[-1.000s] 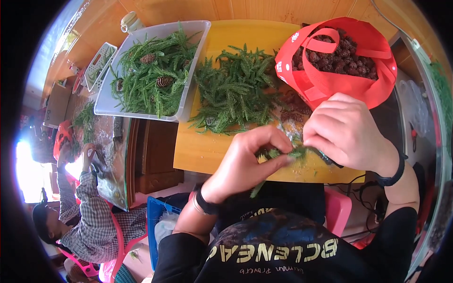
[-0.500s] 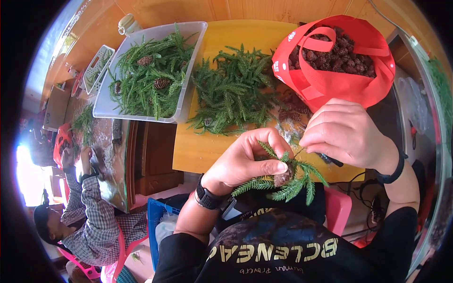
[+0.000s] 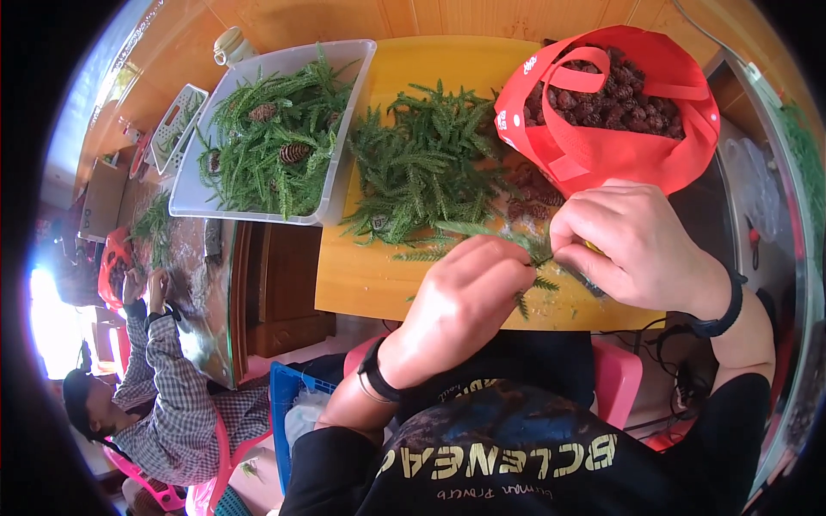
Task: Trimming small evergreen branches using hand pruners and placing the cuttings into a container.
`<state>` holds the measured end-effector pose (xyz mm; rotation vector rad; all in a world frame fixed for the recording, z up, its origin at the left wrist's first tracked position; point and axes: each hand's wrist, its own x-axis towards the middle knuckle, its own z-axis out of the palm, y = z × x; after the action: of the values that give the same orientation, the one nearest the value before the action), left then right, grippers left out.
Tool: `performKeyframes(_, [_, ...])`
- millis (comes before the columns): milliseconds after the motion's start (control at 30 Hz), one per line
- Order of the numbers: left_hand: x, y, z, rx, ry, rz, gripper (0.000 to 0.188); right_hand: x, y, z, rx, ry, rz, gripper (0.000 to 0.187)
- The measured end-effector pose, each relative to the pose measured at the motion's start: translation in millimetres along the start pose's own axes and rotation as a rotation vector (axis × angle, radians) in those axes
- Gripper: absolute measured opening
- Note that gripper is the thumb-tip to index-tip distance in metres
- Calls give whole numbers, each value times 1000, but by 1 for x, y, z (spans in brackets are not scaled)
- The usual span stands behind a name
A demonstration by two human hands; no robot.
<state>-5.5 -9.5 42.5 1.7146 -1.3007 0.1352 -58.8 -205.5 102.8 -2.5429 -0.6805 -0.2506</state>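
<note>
Over the near edge of the yellow table, my left hand (image 3: 460, 297) is closed round a green artificial pine sprig (image 3: 545, 282). Its needled tips stick out past the fingers on both sides; the hand covers its middle, and no cone shows on it. Close beside it, my right hand (image 3: 615, 245) is closed in a pinch at the sprig's thin stem end, where the fingertips of both hands nearly meet. Beyond my hands lies a heap of loose green sprigs (image 3: 426, 159). Loose pine cones (image 3: 535, 193) lie next to a red bag (image 3: 594, 159) filled with more brown cones (image 3: 619, 99).
At the left stands a clear plastic tub (image 3: 342, 155) of sprigs with several cones. A dark tool (image 3: 589, 285) lies partly under my right hand. Far left, a person in a checked shirt (image 3: 176, 404) works at another table (image 3: 202, 284). A blue crate (image 3: 280, 404) stands by my left arm.
My left hand has turned over, back upward, and the sprig has swung away from me over the table. The cone seen on it earlier is now hidden. My right hand stays near its stem.
</note>
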Motion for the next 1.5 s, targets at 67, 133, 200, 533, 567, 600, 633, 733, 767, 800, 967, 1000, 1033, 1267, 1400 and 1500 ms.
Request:
performKeyframes(67, [-3, -3, 2, 11, -6, 8, 24, 0, 0, 1, -6, 0, 29, 15])
performKeyframes(133, [-7, -9, 1, -322, 12, -156, 23, 0, 3, 1, 110, 7, 19, 14])
performKeyframes(200, [-9, -12, 1, -444, 1, -205, 21, 0, -3, -5, 271, -34, 150, 14])
performKeyframes(533, [-9, -17, 10, -241, 37, -85, 22, -24, 4, 6, 405, 16, 307, 16])
performKeyframes(567, [-9, -18, 12, -122, 50, -13, 23, -26, 4, 8, 404, 19, 311, 16])
performKeyframes(600, [-8, -18, 13, -124, 47, -11, 23, -28, 4, 12, 417, 53, 288, 15])
performKeyframes(633, [-6, -17, 13, -98, 62, 39, 25, -30, 5, 15, 429, 88, 266, 15])
performKeyframes(733, [-3, -16, 16, -61, 89, 116, 27, -33, 7, 21, 477, 137, 245, 13])
performKeyframes(767, [-2, -16, 16, -47, 103, 140, 28, -34, 7, 22, 476, 139, 244, 13])
performKeyframes(800, [-1, -15, 17, -46, 102, 141, 28, -35, 6, 24, 511, 171, 242, 12])
performKeyframes(967, [-1, -11, 19, -30, 107, 149, 26, -35, 8, 34, 569, 263, 164, 10])
performKeyframes(1000, [-1, -11, 19, -30, 106, 149, 26, -36, 8, 35, 601, 261, 191, 10])
performKeyframes(1033, [0, -11, 19, -40, 105, 157, 27, -37, 8, 36, 633, 260, 218, 9])
performKeyframes(1267, [1, -6, 19, 95, 46, 209, 28, -37, 11, 35, 617, 257, 129, 11])
performKeyframes(1400, [3, -3, 20, 205, -2, 224, 29, -36, 10, 36, 494, 278, 149, 13])
performKeyframes(1500, [0, -13, 20, -10, 59, 113, 28, -36, 6, 32, 536, 255, 245, 20])
